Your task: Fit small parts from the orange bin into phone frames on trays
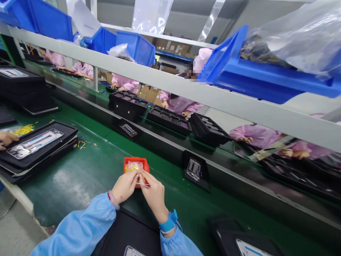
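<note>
My left hand (124, 187) and my right hand (154, 195) meet, fingertips pinched together, over the near edge of a small red box (145, 163). Inside the box lies a clear plastic bag (133, 165) with small yellow pieces. Slim metal tweezers (142, 184) stick out from under the fingers of my right hand. Whatever sits between the fingertips is too small and hidden to name. Below my wrists rests a black foam tray (133, 227), with part of a phone frame (132, 251) at the bottom edge.
A co-worker's hand (7, 138) is at the far left beside stacked black trays (39, 156) and yellow strips (24, 129). Phone frames lie in trays along the conveyor (160, 142). Overhead, a white rail (170, 85) carries blue bins (135, 46). People in pink sleeves work opposite.
</note>
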The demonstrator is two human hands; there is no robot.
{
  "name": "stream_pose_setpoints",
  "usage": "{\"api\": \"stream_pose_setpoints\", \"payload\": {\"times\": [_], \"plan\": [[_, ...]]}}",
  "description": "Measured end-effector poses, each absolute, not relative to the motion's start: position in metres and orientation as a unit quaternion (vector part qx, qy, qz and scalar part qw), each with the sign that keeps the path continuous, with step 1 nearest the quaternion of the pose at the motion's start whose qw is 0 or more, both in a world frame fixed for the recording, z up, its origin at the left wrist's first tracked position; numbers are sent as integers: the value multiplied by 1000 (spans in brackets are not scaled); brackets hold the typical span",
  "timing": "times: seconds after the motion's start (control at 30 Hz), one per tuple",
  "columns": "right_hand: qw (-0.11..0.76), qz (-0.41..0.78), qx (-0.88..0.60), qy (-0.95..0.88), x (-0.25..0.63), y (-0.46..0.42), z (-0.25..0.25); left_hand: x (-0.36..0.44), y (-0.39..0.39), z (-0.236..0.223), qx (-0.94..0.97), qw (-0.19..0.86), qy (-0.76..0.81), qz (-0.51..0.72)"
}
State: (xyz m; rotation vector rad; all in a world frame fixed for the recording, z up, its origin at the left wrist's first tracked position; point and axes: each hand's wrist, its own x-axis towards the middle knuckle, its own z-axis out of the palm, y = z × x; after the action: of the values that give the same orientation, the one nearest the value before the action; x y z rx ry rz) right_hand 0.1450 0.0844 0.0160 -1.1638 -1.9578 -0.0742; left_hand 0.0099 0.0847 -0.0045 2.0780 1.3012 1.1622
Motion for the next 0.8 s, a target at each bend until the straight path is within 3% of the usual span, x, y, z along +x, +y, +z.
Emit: {"api": "stream_pose_setpoints", "payload": {"times": [0.5, 0.8], "plan": [[516, 1, -471, -716, 157, 93, 9, 7, 84, -4, 746, 153, 500, 413], [458, -39, -454, -764, 144, 83, 8, 11, 81, -4, 784, 101, 482, 377]]}}
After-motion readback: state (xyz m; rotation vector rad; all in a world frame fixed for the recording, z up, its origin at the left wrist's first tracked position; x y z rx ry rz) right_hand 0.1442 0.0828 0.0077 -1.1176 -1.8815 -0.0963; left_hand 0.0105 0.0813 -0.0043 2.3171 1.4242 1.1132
